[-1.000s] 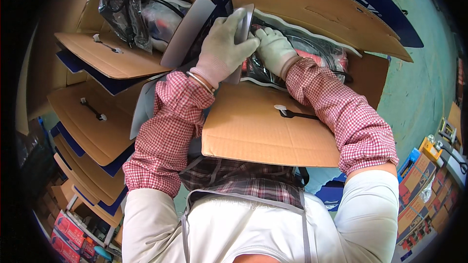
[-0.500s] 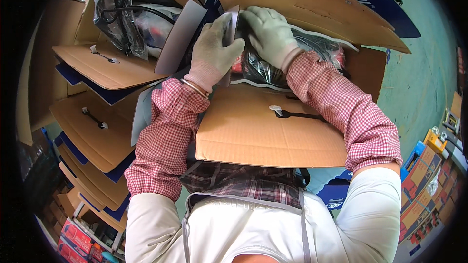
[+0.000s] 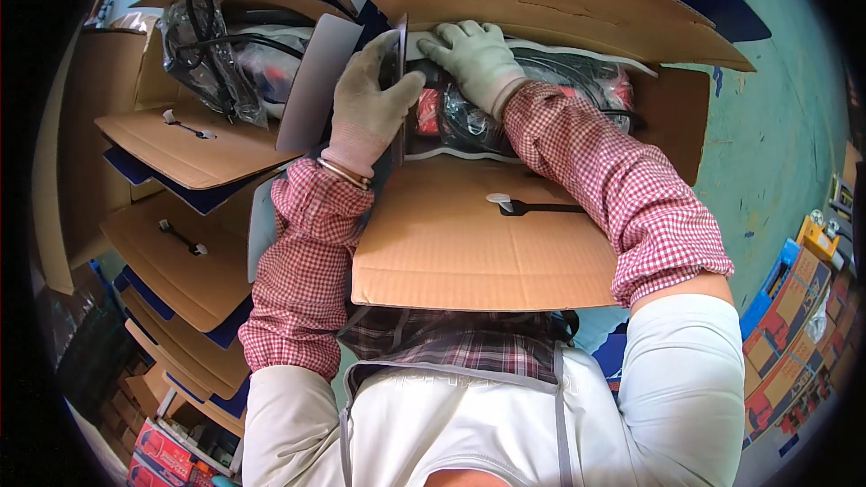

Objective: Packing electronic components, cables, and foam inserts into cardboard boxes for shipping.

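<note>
An open cardboard box, brown inside with a front flap point(image 3: 478, 234) folded out toward me, lies in front of me. In it is a plastic-wrapped item point(image 3: 456, 117) with red and black parts and a black cable. My left hand point(image 3: 370, 104), in a pale work glove, grips the box's narrow left side flap point(image 3: 402, 126), its thumb on the inner side. That flap stands upright, nearly edge-on. My right hand point(image 3: 478, 63), gloved too, rests with fingers spread over the wrapped item near the box's back wall. What lies under the palm is hidden.
At the left stands another open box point(image 3: 189, 153) holding a bagged item with a black cable point(image 3: 203, 45). Stacked open boxes point(image 3: 171, 261) stand below it. Green floor point(image 3: 758, 117) shows at right, with printed cartons point(image 3: 789, 325) near the lower right edge.
Both hands have shifted left in view. The side flap now looks nearly edge-on, and more of the red part beside it shows. My right hand's fingers have spread apart.
</note>
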Available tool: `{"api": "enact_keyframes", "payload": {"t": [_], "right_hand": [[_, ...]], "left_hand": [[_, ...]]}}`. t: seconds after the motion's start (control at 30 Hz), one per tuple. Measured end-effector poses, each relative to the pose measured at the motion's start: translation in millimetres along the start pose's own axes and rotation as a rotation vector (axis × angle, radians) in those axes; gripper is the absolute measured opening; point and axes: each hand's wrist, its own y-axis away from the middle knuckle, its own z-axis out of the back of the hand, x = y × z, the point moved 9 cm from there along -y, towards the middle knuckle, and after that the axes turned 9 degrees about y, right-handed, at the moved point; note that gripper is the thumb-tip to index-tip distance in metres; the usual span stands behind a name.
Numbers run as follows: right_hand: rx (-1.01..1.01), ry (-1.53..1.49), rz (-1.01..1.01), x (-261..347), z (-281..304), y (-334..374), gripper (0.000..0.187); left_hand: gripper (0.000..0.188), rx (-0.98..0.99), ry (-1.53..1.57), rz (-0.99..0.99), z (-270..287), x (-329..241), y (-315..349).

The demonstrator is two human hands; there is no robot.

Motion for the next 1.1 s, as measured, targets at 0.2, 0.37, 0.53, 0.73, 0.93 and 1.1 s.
{"api": "enact_keyframes", "payload": {"t": [0.2, 0.37, 0.53, 0.73, 0.93, 1.1], "right_hand": [[0.113, 0.075, 0.076, 2, -6, -4, 0.046], [0.175, -0.128, -0.105, -22, -31, -2, 0.042], [0.096, -0.035, 0.205, -3, -13, 24, 0.045], [0.072, -0.075, 0.315, -39, 41, 109, 0.036], [-0.140, -0.273, -0.434, -190, 152, 195, 0.021], [-0.015, -0.887, -1.098, -281, 84, 323, 0.023]], "left_hand": [[0.050, 0.031, -0.140, -0.050, -12, -19, 8], [0.050, 0.185, -0.349, -0.277, -52, -19, 8], [0.062, 0.274, -0.468, -0.298, -60, 6, 6], [0.078, 0.415, -0.711, -0.412, -92, 16, 10], [0.093, 0.504, -0.860, -0.498, -101, 15, 4], [0.094, 0.558, -0.813, -0.538, -127, 5, -7]]}}
